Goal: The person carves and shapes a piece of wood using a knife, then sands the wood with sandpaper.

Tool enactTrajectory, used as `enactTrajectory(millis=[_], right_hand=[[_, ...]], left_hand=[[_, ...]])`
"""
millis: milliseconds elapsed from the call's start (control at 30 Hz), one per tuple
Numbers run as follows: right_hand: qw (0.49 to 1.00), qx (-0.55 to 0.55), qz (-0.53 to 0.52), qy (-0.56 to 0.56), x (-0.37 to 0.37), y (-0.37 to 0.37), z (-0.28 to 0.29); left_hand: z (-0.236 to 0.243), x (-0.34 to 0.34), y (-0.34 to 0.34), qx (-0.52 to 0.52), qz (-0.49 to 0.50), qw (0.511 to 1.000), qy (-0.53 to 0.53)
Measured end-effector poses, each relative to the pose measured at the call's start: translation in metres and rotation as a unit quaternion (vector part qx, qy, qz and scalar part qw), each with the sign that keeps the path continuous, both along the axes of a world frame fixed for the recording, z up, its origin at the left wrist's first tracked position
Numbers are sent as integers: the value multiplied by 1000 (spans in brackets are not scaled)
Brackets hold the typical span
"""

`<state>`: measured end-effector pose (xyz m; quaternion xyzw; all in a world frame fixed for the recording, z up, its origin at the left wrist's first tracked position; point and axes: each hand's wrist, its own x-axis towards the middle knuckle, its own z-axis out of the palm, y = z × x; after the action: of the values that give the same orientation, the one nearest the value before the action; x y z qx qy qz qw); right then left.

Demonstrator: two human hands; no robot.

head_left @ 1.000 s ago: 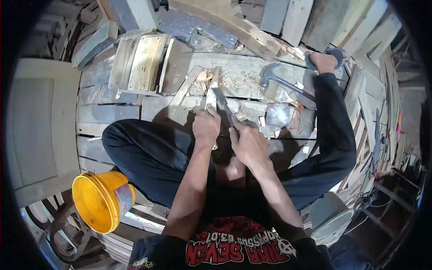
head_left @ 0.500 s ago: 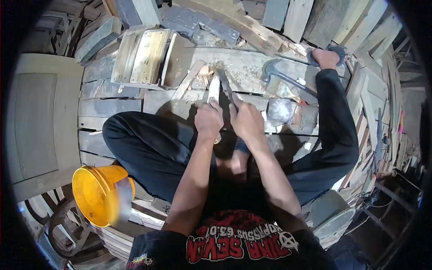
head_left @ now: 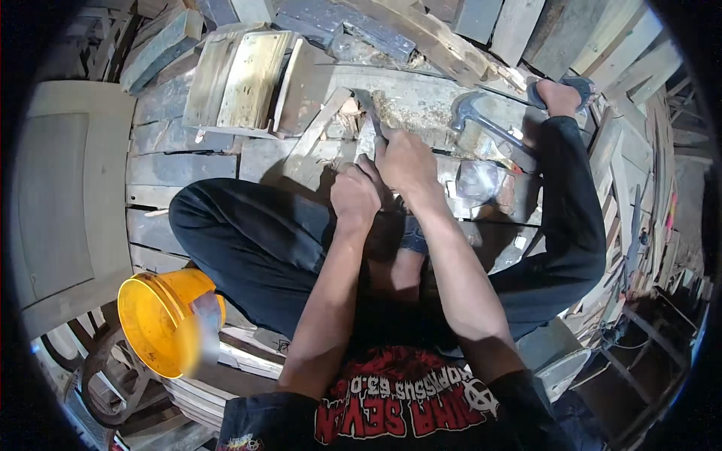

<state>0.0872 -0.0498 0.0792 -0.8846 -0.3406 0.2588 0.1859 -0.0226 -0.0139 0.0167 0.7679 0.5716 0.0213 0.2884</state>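
Note:
My right hand (head_left: 408, 164) is closed round the handle of a dark-bladed knife (head_left: 369, 107), its blade pointing away from me. Close beside it on the left, my left hand (head_left: 357, 194) is closed on a pale wood stick (head_left: 366, 141). The blade lies over the stick's far part, and my fingers hide the near part. Just past the hands, cut wood chips (head_left: 348, 120) lie next to a flat wood strip (head_left: 320, 124) slanting across the boards.
A claw hammer (head_left: 496, 135) lies right of my hands, with a shiny clear plastic packet (head_left: 477, 183) nearer me. A wooden box-like piece (head_left: 252, 83) stands at far left. A yellow bucket (head_left: 154, 323) is at lower left. Stacked planks (head_left: 519, 30) line the far side.
My right hand has moved away from me and slightly left, bringing the blade over the stick. The hands are closer together. The view has shifted slightly.

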Motion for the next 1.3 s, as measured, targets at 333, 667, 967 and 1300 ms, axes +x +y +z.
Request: enactTrajectory(millis=[333, 667, 967, 1300], right_hand=[[999, -32, 3, -7, -32, -59, 46], [998, -31, -19, -43, -38, -58, 37], [998, -2, -15, -63, -28, -34, 17], [998, 46, -15, -35, -39, -42, 1]], left_hand=[[-18, -8, 5, 42, 8, 999, -3], [-24, -13, 2, -12, 14, 1000, -14], [6, 6, 1, -81, 25, 996, 14], [-4, -5, 5, -41, 37, 998, 0]])
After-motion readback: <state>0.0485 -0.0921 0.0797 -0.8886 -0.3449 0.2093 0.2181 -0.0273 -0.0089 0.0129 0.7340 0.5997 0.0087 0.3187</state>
